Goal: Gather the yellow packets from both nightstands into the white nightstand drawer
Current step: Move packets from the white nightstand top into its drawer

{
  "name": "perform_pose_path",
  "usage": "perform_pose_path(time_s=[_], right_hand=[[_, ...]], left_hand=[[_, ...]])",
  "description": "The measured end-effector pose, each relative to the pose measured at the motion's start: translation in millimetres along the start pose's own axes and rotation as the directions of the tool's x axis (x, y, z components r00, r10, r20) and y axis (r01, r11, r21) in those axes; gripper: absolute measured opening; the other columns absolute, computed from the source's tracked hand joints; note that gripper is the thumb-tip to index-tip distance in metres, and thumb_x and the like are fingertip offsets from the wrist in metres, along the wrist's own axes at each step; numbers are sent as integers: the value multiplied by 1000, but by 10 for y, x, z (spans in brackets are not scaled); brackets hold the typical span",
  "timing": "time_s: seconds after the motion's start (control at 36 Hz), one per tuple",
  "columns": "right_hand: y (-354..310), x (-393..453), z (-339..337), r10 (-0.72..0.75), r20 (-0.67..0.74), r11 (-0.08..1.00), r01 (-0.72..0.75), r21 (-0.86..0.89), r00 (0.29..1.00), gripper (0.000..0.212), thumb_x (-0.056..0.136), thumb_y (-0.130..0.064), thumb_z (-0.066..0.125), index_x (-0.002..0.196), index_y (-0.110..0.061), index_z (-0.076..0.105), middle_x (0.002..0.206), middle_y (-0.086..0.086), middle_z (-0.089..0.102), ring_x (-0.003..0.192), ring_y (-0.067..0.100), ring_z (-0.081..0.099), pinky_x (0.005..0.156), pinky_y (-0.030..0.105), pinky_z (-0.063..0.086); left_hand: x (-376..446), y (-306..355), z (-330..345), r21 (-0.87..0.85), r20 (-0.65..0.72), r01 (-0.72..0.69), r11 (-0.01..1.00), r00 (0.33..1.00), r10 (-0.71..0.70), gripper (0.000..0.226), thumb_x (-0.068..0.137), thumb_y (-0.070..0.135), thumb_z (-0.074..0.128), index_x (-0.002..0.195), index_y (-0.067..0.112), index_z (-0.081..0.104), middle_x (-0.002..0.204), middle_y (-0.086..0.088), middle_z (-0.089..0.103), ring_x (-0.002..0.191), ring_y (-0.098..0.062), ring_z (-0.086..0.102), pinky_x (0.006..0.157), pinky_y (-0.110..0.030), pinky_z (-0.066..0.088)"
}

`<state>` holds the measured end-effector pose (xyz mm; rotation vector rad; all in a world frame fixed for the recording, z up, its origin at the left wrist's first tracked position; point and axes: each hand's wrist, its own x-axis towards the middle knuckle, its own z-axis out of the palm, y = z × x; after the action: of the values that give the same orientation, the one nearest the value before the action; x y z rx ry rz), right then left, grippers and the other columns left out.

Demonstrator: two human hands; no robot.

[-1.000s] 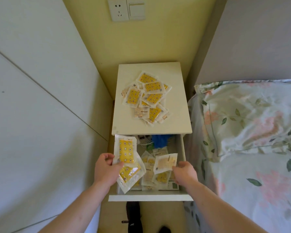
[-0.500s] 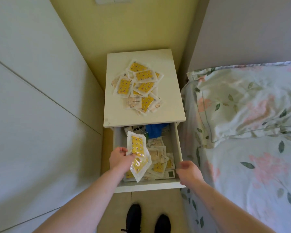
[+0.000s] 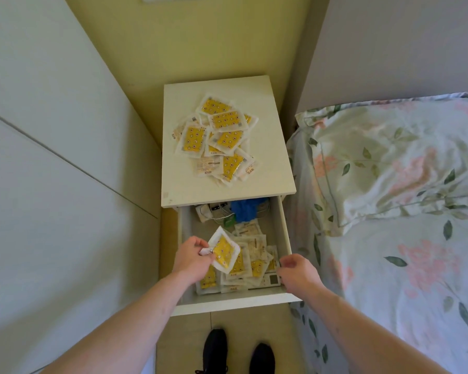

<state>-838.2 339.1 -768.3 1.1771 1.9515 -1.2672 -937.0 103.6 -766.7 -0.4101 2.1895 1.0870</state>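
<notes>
Packet now lower, tilted diagonally

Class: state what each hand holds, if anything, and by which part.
Left hand pinches a yellow, white-bordered plastic packet by its left corner; right hand holds nothing.

The drawer stood open between both hands, its rear crowded by a blue cloth and chargers. Beyond the hands the nightstand top overhung that rear part; a wall closed off the left hand's side, a bed the right hand's.

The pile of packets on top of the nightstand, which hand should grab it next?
Probably the right hand: it holds nothing, while the left hand still pinches a packet over the drawer.
</notes>
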Motion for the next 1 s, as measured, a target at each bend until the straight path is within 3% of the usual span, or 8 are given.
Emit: perform_pose_path(time_s=[0.11, 0.28, 0.44, 0.53, 0.61, 0.78, 0.89, 1.0], right_hand=[[-28, 27, 10, -7, -1, 1000, 7, -4, 1000, 30, 88, -17, 60, 117, -24, 61, 106, -4, 64, 90, 17, 66, 79, 38, 63], [-62, -6, 33, -3, 6, 1000, 3, -26, 1000, 32, 89, -17, 58, 120, -25, 61, 107, -3, 63, 87, 16, 66, 74, 32, 62], [-329, -104, -67, -67, 29, 997, 68, -42, 997, 31, 92, -16, 58, 121, -26, 56, 108, -4, 63, 79, 14, 67, 57, 22, 53], [-534, -139, -172, -128, 38, 991, 129, -28, 991, 33, 94, -17, 60, 125, -26, 56, 115, -6, 62, 90, 10, 63, 65, 19, 48], [-803, -177, -294, -197, 50, 980, 198, -29, 979, 38, 94, -18, 64, 130, -24, 55, 118, -8, 58, 99, 9, 57, 73, 20, 45], [-1403, -56, -389, -278, -13, 959, 277, -51, 960, 42, 92, -19, 66, 132, -22, 55, 117, -10, 57, 102, 10, 60, 88, 26, 53], [-1807, 152, -308, -322, -67, 946, 318, -60, 944, 40, 92, -21, 66, 131, -23, 55, 118, -10, 57, 95, 5, 56, 72, 18, 46], [-2108, 349, -203, -328, -144, 945, 322, -62, 934, 43, 91, -28, 69, 131, -24, 54, 123, -9, 58, 105, 10, 54, 86, 24, 46]], left_hand=[[59, 41, 16, -15, 71, -8, 1000, 997, 9, 25, 89, 11, 72, 104, 22, 55, 111, 1, 66, 94, -16, 69, 78, -39, 62], [31, -48, -31, 351, 212, -16, 936, 975, -63, 42, 83, 0, 65, 116, 26, 53, 126, 5, 55, 104, -16, 58, 72, -24, 52], [24, 50, -298, 350, 123, -46, 935, 992, 2, 34, 86, 5, 67, 108, 29, 58, 113, 6, 58, 90, -13, 63, 64, -25, 55], [37, 218, -521, 377, 69, -91, 922, 995, 71, 31, 87, 6, 64, 109, 26, 59, 109, 3, 59, 97, -19, 64, 77, -31, 56], [111, 427, -743, 403, 6, -125, 907, 991, 134, 26, 90, 11, 66, 111, 24, 59, 112, 4, 60, 96, -12, 61, 80, -25, 50], [406, 879, -1009, 341, -68, -175, 924, 975, 210, 21, 88, 14, 66, 99, 30, 57, 103, 3, 63, 81, -11, 62, 61, -22, 43], [757, 1139, -1083, 376, -63, -229, 898, 960, 272, 26, 87, 18, 69, 104, 31, 55, 118, 6, 55, 95, -11, 57, 68, -23, 44], [1084, 1349, -1099, 400, -46, -264, 878, 951, 307, 32, 88, 21, 68, 114, 30, 53, 134, 7, 46, 95, -12, 59, 76, -30, 54]])
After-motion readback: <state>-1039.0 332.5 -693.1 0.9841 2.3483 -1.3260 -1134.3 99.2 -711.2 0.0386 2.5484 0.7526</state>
